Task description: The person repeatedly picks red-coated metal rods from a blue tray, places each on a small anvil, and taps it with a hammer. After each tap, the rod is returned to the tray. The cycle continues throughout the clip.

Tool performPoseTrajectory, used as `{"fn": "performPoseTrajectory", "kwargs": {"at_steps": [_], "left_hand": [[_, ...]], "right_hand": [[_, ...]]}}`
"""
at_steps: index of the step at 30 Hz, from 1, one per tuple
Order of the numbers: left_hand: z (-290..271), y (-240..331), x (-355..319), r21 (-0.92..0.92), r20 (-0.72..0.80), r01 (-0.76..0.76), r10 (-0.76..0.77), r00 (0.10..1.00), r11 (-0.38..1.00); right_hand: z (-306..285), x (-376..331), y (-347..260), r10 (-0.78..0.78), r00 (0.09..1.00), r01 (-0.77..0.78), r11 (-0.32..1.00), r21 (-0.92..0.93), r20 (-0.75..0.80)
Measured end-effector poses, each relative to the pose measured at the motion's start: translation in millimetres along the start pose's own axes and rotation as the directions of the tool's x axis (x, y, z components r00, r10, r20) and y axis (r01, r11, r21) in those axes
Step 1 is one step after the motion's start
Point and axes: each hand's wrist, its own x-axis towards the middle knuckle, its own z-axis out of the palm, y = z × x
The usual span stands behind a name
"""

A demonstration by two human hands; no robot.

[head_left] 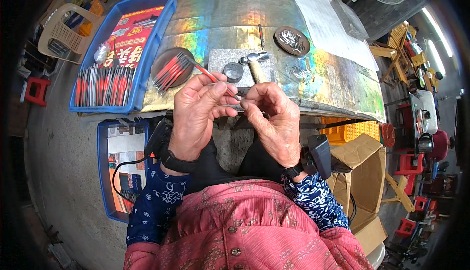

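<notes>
The left hand [196, 110] has its thumb and fingers closed on a thin red and dark stick [209, 75]. The stick is up in the air by the near edge of the tabletop [220, 20]. It leans, with its low end pointing to the right hand [274, 120]. The right thumb and first finger are bent close together at that low end. I cannot tell if they pinch it or hold something tiny.

Near the tabletop's near edge, left of the middle, more red sticks [172, 71] lie in a brown plate [161, 60]. To the right of the plate is a gray slab [219, 58]. A round dark block [233, 72] and a hammer [256, 66] sit on it, side by side. Farther right, a small dish [306, 46] has shiny bits [291, 40] in it.

A blue tray [102, 109] is at the tabletop's left edge. A row of red, black and white sticks [105, 87] fills its near end. White paper [328, 22] lies along the tabletop's right edge.
</notes>
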Motion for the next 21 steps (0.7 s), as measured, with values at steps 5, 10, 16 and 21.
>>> {"fn": "performPoseTrajectory", "kwargs": {"at_steps": [5, 10, 16, 21], "left_hand": [[3, -5, -3, 0.071, -0.010, -0.079, 0.080, 0.997, 0.994], [3, -8, -3, 0.030, -0.025, -0.113, 0.113, 0.993, 0.993], [0, -11, -7, 0.018, -0.057, -0.071, 0.072, 0.996, 0.997], [0, -11, -2, 0.118, -0.063, -0.092, 0.100, 0.993, 0.989]], "right_hand": [[4, -1, -2, -0.006, 0.999, 0.003, 0.997, -0.073, -0.040], [6, -5, -2, -0.043, 0.995, 0.023, 0.977, -0.212, -0.092], [5, -8, 1, -0.140, 0.990, 0.121, 0.925, -0.361, -0.027], [11, 0, 6, -0.160, 0.986, 0.125, 0.909, -0.398, -0.056]]}}
